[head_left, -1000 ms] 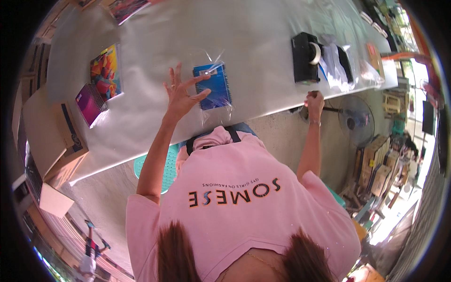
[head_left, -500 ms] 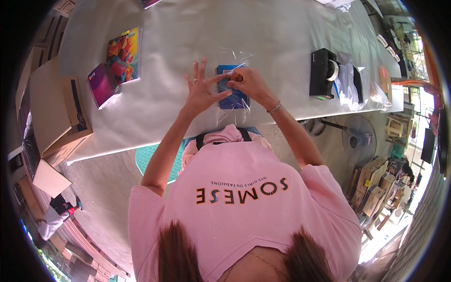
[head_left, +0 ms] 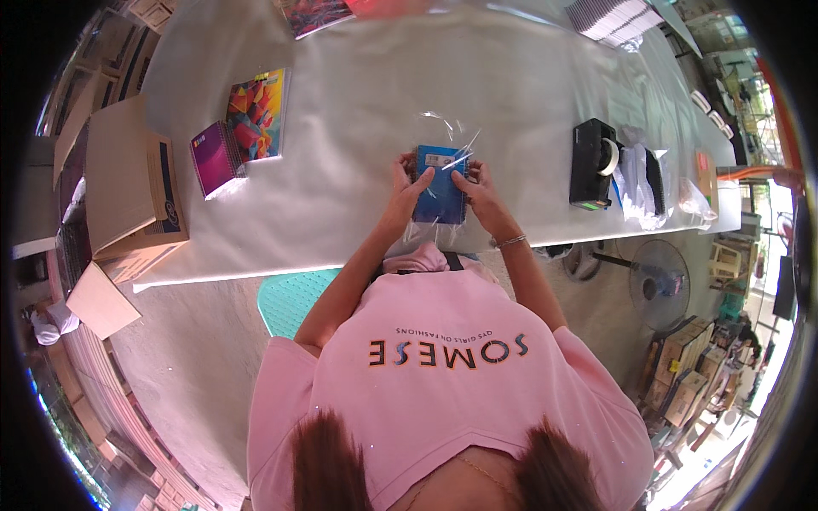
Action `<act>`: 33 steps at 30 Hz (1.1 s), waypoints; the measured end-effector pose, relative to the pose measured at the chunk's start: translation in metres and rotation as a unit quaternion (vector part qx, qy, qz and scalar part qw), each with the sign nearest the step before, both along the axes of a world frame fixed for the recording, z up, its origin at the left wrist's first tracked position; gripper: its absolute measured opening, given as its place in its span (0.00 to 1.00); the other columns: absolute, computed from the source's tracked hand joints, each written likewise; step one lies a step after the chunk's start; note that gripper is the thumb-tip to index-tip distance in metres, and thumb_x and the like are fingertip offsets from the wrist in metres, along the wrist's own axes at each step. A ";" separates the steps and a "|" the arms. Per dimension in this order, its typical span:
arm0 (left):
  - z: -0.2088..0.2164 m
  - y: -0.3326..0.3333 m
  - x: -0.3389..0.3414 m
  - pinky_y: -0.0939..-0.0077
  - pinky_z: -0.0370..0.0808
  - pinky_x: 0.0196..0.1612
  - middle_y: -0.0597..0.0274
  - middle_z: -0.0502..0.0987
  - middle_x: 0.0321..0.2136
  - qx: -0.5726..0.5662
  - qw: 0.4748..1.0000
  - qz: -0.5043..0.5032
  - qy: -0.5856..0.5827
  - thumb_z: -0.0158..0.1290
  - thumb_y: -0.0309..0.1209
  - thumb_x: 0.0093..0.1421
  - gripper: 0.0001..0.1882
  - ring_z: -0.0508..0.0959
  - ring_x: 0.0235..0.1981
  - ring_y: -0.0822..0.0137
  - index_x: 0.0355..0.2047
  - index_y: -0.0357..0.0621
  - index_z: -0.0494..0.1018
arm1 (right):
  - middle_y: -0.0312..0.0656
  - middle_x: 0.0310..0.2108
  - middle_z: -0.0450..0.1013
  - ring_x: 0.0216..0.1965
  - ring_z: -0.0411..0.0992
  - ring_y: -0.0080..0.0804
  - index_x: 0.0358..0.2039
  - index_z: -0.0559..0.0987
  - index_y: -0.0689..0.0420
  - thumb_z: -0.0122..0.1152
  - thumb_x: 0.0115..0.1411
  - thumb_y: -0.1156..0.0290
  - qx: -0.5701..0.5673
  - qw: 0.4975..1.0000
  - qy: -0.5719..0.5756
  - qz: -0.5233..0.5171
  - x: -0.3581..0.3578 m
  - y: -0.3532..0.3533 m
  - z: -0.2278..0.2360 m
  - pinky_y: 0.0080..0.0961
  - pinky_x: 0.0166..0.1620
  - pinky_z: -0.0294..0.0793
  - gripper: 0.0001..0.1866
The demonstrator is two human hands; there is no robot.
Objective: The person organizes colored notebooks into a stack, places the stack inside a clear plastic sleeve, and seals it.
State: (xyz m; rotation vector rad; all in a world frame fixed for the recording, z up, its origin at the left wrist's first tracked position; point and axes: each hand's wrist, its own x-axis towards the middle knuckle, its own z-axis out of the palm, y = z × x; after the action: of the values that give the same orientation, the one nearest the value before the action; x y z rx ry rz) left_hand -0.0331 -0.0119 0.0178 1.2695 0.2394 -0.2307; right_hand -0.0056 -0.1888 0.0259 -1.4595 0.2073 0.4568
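Note:
A small blue spiral notebook (head_left: 440,198) in clear plastic wrap is in front of me, over the near half of the table. My left hand (head_left: 409,189) grips its left edge, thumb on the cover and fingers at the side. On the opposite edge, my right hand (head_left: 480,192) holds it the same way, with its thumb on the cover. Loose ends of the clear wrap (head_left: 450,129) stick out beyond the notebook's far and near edges. Whether the notebook touches the table cannot be made out.
To the left lie a purple notebook (head_left: 213,159) and a colourful notebook (head_left: 257,115), beside an open cardboard box (head_left: 136,183). On the right stands a black tape dispenser (head_left: 588,166) next to clear plastic bags (head_left: 630,183). A notebook stack (head_left: 612,19) sits at the far right.
My left hand was spread open beside the notebook and my right hand pinched over its cover. Now both hands grip its two side edges. The view has shifted slightly.

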 end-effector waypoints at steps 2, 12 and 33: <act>0.018 0.001 -0.001 0.68 0.58 0.61 0.55 0.61 0.56 -0.100 0.995 -0.003 -0.014 0.53 0.29 0.60 0.35 0.60 0.59 0.61 0.65 0.46 0.48 | 0.42 0.49 0.66 0.52 0.65 0.30 0.57 0.58 0.56 0.69 0.51 0.68 0.072 0.997 -0.031 0.016 -0.003 -0.006 0.013 0.28 0.53 0.68 0.37; 0.045 0.029 -0.007 0.65 0.54 0.66 0.60 0.59 0.61 0.088 0.963 -0.120 -0.227 0.55 0.13 0.51 0.48 0.57 0.65 0.62 0.67 0.56 0.46 | 0.40 0.56 0.63 0.60 0.59 0.33 0.64 0.52 0.48 0.68 0.43 0.86 -0.013 0.960 -0.258 0.106 -0.010 -0.007 0.028 0.32 0.62 0.61 0.51; 0.036 0.015 -0.025 0.65 0.69 0.52 0.56 0.65 0.49 0.326 0.881 0.113 -0.323 0.71 0.30 0.36 0.39 0.67 0.51 0.60 0.51 0.45 0.66 | 0.45 0.56 0.64 0.59 0.60 0.43 0.52 0.72 0.52 0.70 0.45 0.74 -0.213 0.891 -0.400 0.037 -0.034 -0.008 0.042 0.38 0.61 0.60 0.31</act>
State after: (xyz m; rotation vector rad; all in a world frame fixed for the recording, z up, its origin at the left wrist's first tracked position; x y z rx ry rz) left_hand -0.0585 0.0028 0.0536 1.8909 -0.1333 0.5246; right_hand -0.0394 -0.1966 0.0677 -1.9731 -0.4386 -0.1748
